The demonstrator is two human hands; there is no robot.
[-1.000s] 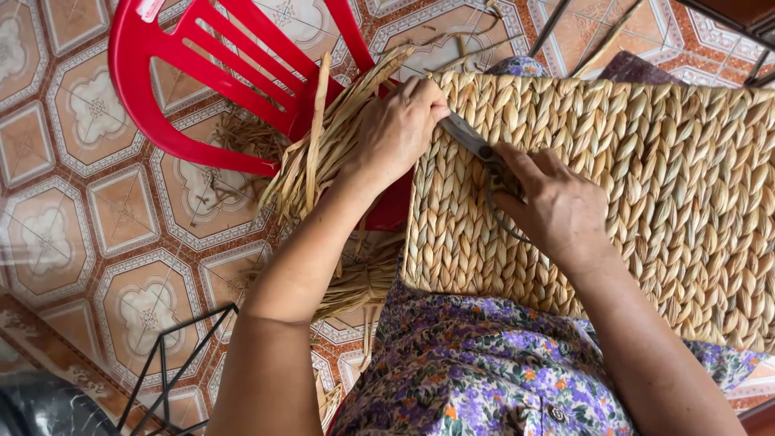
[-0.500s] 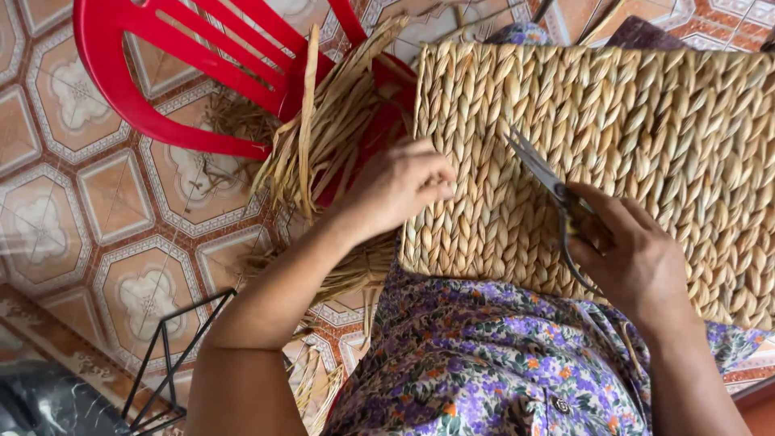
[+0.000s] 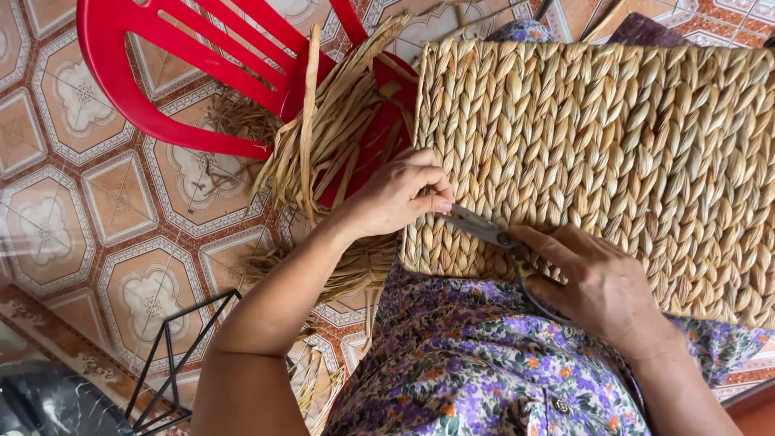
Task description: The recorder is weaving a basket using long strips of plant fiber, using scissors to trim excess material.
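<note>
A woven mat of braided straw lies across my lap, over a purple flowered dress. My left hand pinches the mat's near left edge with its fingertips. My right hand grips a pair of metal scissors, thumb and fingers through the handles. The blades point left and meet the mat's edge right at my left fingertips. Whether a strand sits between the blades is hidden.
A red plastic chair stands at the upper left on a patterned tile floor, with a bundle of loose dry straw draped over its seat. A black wire frame stands at the lower left.
My right hand has carried the scissors leftward and down to the mat's near left edge. My left hand slid down that edge and now pinches it beside the blades.
</note>
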